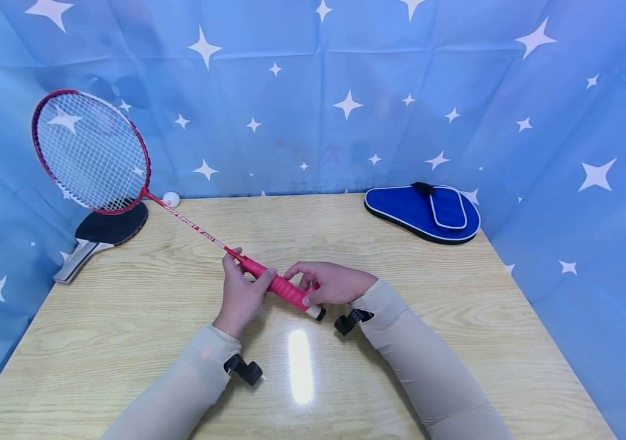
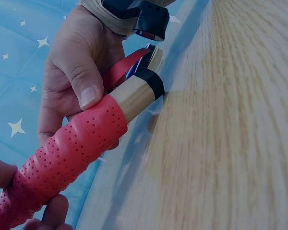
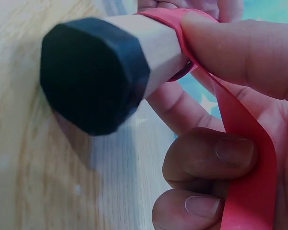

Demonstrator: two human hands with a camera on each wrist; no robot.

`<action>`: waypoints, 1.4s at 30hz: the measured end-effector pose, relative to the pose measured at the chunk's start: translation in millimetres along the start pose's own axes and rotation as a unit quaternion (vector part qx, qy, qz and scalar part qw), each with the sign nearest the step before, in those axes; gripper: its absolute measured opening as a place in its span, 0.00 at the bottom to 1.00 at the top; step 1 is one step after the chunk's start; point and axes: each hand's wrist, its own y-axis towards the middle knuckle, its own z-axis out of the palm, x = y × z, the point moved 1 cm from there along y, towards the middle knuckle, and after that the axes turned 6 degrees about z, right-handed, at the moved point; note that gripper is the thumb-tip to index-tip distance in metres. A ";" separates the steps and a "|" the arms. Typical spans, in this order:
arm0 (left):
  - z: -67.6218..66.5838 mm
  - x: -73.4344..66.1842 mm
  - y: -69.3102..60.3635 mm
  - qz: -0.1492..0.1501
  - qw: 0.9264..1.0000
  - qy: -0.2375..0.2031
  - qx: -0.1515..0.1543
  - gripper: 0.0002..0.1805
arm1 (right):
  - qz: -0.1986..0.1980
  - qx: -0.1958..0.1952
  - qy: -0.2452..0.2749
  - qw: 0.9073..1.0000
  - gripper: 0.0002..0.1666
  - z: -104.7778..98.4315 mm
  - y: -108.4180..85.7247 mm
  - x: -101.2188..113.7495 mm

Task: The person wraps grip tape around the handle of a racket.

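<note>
A red badminton racket (image 1: 183,220) slants up to the left above the table, its strung head raised over the far left corner. Perforated red grip tape (image 2: 72,143) wraps most of its handle. Bare wood (image 2: 134,98) shows near the butt, which ends in a black cap (image 3: 86,76). My left hand (image 1: 240,299) grips the upper handle between thumb and fingers. At the butt end, my right hand (image 1: 337,284) presses its thumb on the last turn of tape. Its curled fingers hold the loose tape strip (image 3: 252,158).
On the table (image 1: 142,342), a black table tennis paddle (image 1: 112,226) lies at the left edge. A white ball (image 1: 171,199) sits at the back. A blue paddle case (image 1: 400,208) lies at the back right. Starry blue cloth (image 1: 291,91) hangs around the table.
</note>
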 end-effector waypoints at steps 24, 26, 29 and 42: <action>-1.0 -1.1 0.2 0.006 1.000 0.005 -0.018 0.46 | 0.013 0.015 -0.005 1.000 0.30 -2.0 -0.3 1.7; -0.7 -1.7 0.3 0.002 1.000 0.001 -0.021 0.45 | 0.014 0.019 -0.006 1.000 0.30 -2.2 -0.7 1.1; 0.0 -2.4 0.5 -0.002 1.000 -0.006 -0.022 0.45 | 0.016 0.021 -0.010 1.000 0.29 -2.2 -0.5 0.2; 0.2 -2.1 -0.1 0.007 1.000 -0.007 -0.024 0.45 | 0.018 0.016 -0.003 1.000 0.31 -1.7 0.8 -1.6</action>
